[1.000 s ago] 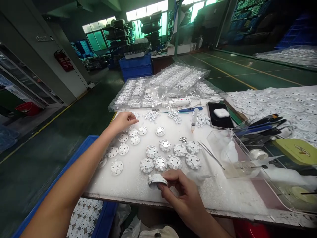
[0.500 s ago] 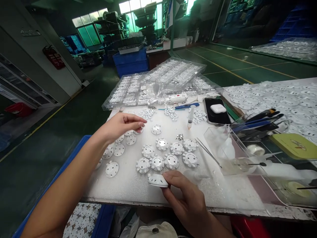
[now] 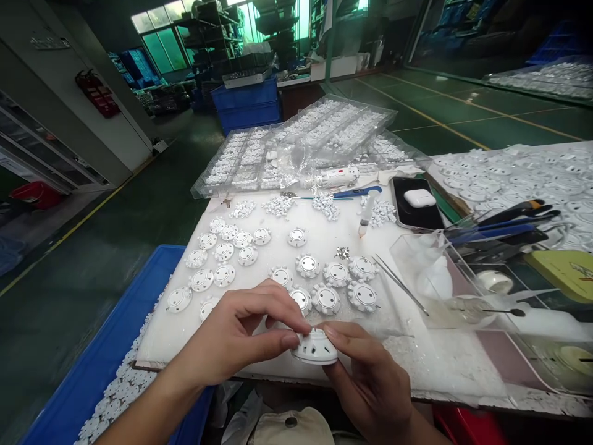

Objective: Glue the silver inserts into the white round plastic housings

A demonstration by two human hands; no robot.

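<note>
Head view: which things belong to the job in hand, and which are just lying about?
Likely the job's:
white domed part in the right hand
white discs laid out in front
piles of small white pieces
tweezers

Seemingly lying about:
phone
white case on it
red bucket

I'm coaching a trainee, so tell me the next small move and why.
Probably the left hand should press gently at the left side of the white slotted dome: that hand reaches it, the right hand grips the opposite side, and dark slots show along the near wall. Whether the left hand pinches anything is hidden.
</note>
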